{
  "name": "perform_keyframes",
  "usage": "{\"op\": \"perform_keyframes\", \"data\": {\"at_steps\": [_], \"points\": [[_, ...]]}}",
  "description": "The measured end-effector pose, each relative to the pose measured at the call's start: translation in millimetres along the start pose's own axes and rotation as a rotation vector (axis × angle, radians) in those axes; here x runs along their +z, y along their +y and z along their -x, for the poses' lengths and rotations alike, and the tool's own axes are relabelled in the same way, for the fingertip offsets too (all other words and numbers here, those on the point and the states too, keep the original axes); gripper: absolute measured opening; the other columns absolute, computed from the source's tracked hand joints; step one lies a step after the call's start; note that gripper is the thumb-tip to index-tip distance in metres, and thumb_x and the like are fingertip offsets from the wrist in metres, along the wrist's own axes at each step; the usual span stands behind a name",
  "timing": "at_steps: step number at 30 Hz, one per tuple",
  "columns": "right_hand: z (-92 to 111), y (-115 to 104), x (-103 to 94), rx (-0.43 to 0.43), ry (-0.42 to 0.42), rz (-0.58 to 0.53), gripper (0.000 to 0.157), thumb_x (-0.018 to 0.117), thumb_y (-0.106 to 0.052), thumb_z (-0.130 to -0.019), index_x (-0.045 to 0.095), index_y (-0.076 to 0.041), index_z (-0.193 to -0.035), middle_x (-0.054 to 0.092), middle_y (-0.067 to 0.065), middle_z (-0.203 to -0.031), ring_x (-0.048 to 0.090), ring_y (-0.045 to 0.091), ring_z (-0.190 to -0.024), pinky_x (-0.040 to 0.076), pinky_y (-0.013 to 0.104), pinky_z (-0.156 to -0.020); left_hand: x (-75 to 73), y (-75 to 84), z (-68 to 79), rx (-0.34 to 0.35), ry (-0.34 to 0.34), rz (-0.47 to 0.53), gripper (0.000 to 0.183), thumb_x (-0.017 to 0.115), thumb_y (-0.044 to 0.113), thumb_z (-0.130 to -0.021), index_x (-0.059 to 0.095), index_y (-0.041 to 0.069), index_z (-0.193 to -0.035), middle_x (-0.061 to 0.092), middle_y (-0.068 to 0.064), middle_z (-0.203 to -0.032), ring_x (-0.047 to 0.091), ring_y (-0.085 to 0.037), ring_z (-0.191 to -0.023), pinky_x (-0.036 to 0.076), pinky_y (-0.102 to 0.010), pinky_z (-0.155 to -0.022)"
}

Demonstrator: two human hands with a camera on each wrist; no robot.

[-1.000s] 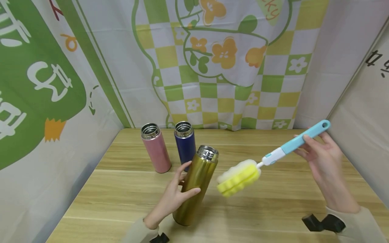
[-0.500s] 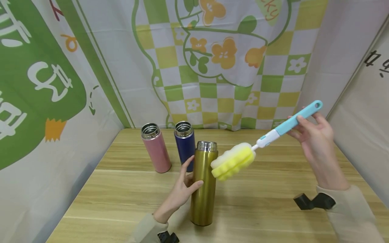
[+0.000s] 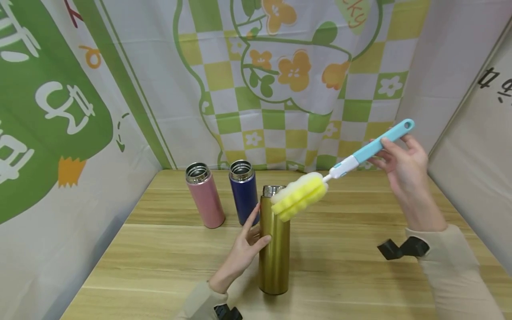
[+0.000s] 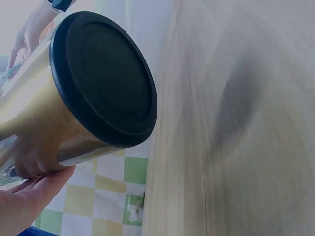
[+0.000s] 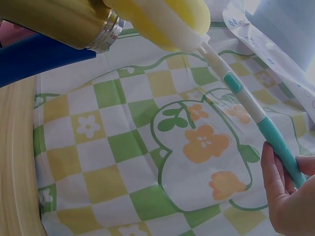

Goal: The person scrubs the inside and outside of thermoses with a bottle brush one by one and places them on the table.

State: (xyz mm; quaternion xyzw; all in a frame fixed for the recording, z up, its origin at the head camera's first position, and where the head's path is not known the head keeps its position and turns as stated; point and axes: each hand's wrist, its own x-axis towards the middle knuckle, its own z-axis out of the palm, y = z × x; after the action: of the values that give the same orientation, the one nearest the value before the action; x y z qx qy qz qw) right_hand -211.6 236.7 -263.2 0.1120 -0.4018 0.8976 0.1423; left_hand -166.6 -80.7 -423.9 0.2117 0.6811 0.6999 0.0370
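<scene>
My left hand (image 3: 242,255) grips a gold vacuum flask (image 3: 275,258) around its side, thumb in front. The flask is upright and lidless, and its black base (image 4: 110,78) hangs clear of the wooden table in the left wrist view. My right hand (image 3: 408,171) pinches the turquoise handle of a sponge bottle brush (image 3: 300,195). The brush slants down to the left, and its yellow and white sponge head overlaps the flask's steel neck (image 3: 273,190) in the head view. In the right wrist view the sponge is beside the flask's mouth (image 5: 110,32), outside it.
Behind the gold flask stand a pink flask (image 3: 206,200) and a dark blue flask (image 3: 244,200), both lidless and upright on the wooden table (image 3: 160,258). A printed checked cloth (image 3: 300,133) hangs along the table's back edge, with more cloth on both sides.
The gold flask has gone from tilted to upright and shifted right. My right hand has moved up and left, bringing the brush's sponge over to the flask's neck.
</scene>
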Motion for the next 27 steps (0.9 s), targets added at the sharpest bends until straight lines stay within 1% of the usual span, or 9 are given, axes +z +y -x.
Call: {"op": "perform_keyframes", "data": {"at_steps": [4,8,10,15,17,22,24,27], "points": [[1,3,1.4,0.029,-0.010,0.048,0.032,0.059,0.008,-0.078,0.047,0.001,-0.107,0.063,0.016,-0.078,0.064,0.025,-0.068,0.052,0.034,-0.063,-1.0,0.2,-3.6,0.019,-0.001,0.000,0.072,0.054,0.010,-0.087,0.011,0.026,-0.143,0.008,-0.008,-0.147,0.038,-0.033,-0.120,0.040,-0.035,-0.089],[5,10,0.8,0.068,-0.049,0.073,0.031,0.057,0.008,-0.080,0.047,0.001,-0.109,0.064,0.015,-0.078,0.064,0.024,-0.070,0.052,0.034,-0.064,-2.0,2.9,-7.4,0.003,0.005,0.050,0.071,0.052,0.013,-0.089,0.009,0.029,-0.142,0.004,-0.005,-0.147,0.038,-0.035,-0.119,0.043,-0.038,-0.085],[8,14,-0.3,0.085,-0.085,0.094,0.029,0.055,0.008,-0.082,0.046,0.001,-0.109,0.063,0.014,-0.077,0.064,0.024,-0.073,0.052,0.034,-0.066,-2.4,4.7,-9.4,-0.005,0.008,0.092,0.071,0.051,0.012,-0.089,0.007,0.030,-0.142,0.005,-0.008,-0.147,0.039,-0.036,-0.117,0.045,-0.039,-0.083],[16,25,-4.9,0.123,-0.179,0.156,0.027,0.050,0.008,-0.084,0.044,0.002,-0.109,0.064,0.013,-0.077,0.065,0.023,-0.074,0.051,0.035,-0.068,-2.7,8.0,-14.2,-0.009,0.031,0.158,0.072,0.050,0.008,-0.090,0.005,0.030,-0.142,0.015,-0.019,-0.143,0.045,-0.032,-0.112,0.047,-0.038,-0.080],[19,30,-6.9,0.140,-0.196,0.178,0.027,0.050,0.008,-0.084,0.043,0.001,-0.110,0.065,0.013,-0.078,0.065,0.022,-0.072,0.051,0.035,-0.067,-2.6,9.1,-15.1,-0.012,0.045,0.167,0.072,0.050,0.007,-0.090,0.005,0.030,-0.142,0.021,-0.022,-0.140,0.047,-0.029,-0.110,0.047,-0.037,-0.080],[26,41,-12.5,0.174,-0.241,0.292,0.027,0.050,0.006,-0.085,0.042,-0.003,-0.110,0.067,0.010,-0.079,0.065,0.018,-0.071,0.051,0.033,-0.067,-2.2,11.8,-15.6,-0.019,0.061,0.198,0.072,0.048,0.006,-0.090,0.005,0.031,-0.142,0.035,-0.029,-0.130,0.050,-0.026,-0.107,0.047,-0.037,-0.079],[29,45,-14.7,0.194,-0.265,0.335,0.028,0.049,0.005,-0.086,0.040,-0.004,-0.111,0.067,0.009,-0.080,0.065,0.017,-0.073,0.051,0.033,-0.067,-2.1,11.9,-15.7,-0.023,0.065,0.211,0.072,0.048,0.006,-0.090,0.005,0.032,-0.142,0.038,-0.030,-0.127,0.051,-0.024,-0.106,0.048,-0.037,-0.078],[32,50,-17.4,0.220,-0.301,0.374,0.032,0.048,0.005,-0.087,0.038,-0.007,-0.115,0.067,0.008,-0.082,0.065,0.017,-0.077,0.051,0.032,-0.067,-1.8,12.2,-15.8,-0.021,0.065,0.223,0.072,0.048,0.006,-0.090,0.006,0.032,-0.142,0.038,-0.030,-0.127,0.053,-0.020,-0.104,0.047,-0.036,-0.078]]}}
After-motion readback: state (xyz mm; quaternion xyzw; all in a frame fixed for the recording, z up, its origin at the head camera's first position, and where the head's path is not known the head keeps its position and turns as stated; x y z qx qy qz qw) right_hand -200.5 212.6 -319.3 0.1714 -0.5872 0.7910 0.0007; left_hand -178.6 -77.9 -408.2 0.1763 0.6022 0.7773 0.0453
